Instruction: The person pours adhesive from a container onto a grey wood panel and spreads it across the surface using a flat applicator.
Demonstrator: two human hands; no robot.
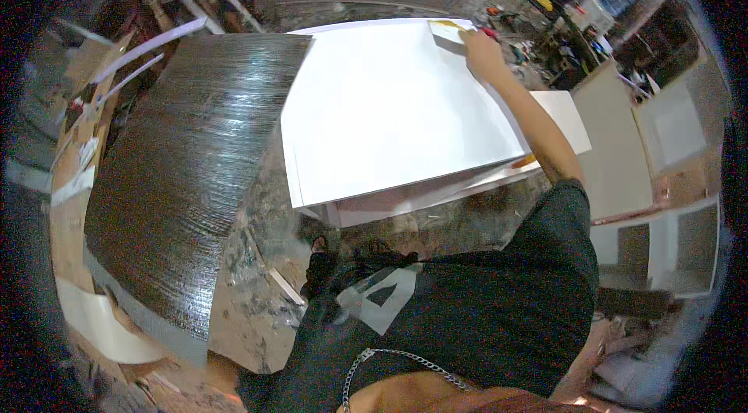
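In the head view, the right hand (pixel 481 51) reaches to the upper middle of the frame and rests on the far right corner of a large white sheet (pixel 389 105), fingers curled; whether it pinches the sheet's edge cannot be told. The sheet lies flat on stacked white boards (pixel 561 113), its long axis running from the lower left toward the upper right. A dark ribbed panel (pixel 187 171) lies just beside it at left. The left hand is out of sight.

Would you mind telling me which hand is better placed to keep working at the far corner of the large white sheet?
Right: the right hand already rests at the large white sheet's far corner; the left hand is out of view.
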